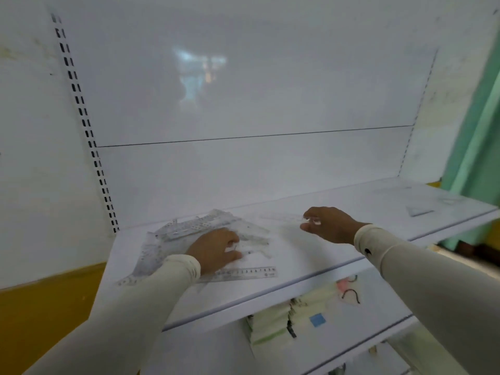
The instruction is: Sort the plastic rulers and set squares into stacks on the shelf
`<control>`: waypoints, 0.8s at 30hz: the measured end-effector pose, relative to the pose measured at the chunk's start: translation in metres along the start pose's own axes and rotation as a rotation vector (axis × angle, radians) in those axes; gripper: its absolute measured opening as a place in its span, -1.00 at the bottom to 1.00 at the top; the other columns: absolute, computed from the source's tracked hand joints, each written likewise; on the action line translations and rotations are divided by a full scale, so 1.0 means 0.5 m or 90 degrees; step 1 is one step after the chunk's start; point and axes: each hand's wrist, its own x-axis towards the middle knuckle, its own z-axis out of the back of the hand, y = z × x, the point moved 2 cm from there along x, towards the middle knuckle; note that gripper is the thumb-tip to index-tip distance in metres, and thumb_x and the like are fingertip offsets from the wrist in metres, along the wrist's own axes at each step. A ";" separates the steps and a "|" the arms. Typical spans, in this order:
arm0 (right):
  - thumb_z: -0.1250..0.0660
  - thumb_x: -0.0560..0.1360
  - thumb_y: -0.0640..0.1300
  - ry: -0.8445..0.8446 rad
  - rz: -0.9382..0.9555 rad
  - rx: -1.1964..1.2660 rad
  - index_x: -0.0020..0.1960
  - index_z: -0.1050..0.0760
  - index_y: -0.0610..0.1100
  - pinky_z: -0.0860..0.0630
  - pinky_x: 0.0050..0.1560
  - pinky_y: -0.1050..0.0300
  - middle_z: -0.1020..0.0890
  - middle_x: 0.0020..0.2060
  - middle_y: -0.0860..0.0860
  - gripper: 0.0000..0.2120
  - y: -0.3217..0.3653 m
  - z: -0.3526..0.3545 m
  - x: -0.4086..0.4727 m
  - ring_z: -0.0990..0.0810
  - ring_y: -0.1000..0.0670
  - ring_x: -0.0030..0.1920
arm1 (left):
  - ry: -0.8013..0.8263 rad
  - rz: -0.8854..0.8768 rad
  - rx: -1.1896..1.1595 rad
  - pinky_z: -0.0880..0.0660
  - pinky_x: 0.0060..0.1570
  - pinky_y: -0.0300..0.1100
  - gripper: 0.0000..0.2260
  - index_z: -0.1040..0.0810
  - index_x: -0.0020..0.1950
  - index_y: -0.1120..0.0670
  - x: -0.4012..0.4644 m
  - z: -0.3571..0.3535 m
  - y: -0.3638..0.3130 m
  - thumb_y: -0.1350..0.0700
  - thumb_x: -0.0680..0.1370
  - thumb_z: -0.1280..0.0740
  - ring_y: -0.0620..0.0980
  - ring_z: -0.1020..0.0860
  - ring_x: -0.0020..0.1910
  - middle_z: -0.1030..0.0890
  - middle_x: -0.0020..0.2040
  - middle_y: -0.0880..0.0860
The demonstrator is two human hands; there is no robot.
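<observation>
Ruler pinched in right fingers, left fingers curled on pile

White shelf, clear rulers heaped left (set squares far right).
</observation>
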 end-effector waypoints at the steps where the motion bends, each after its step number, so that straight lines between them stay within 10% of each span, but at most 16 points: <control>1: -0.23 0.56 0.16 -0.007 -0.012 -0.003 0.30 -0.44 -0.06 -0.39 0.22 0.08 -0.54 0.25 -0.01 -0.58 -0.027 0.012 -0.010 -0.49 -0.08 0.23 | 0.005 -0.016 0.001 -0.41 0.15 -0.17 -0.64 -0.47 0.27 0.03 0.024 -0.010 -0.027 -0.10 0.55 -0.31 -0.03 -0.49 0.12 -0.51 0.12 -0.02; 24: -0.25 0.56 0.15 -0.135 -0.347 -0.019 0.23 -0.49 -0.09 -0.39 -0.01 0.15 -0.58 0.19 -0.05 -0.61 -0.854 0.254 -0.359 -0.54 -0.09 0.13 | 0.112 -0.368 -0.046 -0.38 0.19 -0.17 -0.65 -0.48 0.26 0.02 0.540 -0.328 -0.831 -0.10 0.54 -0.33 -0.06 -0.48 0.11 -0.51 0.09 -0.02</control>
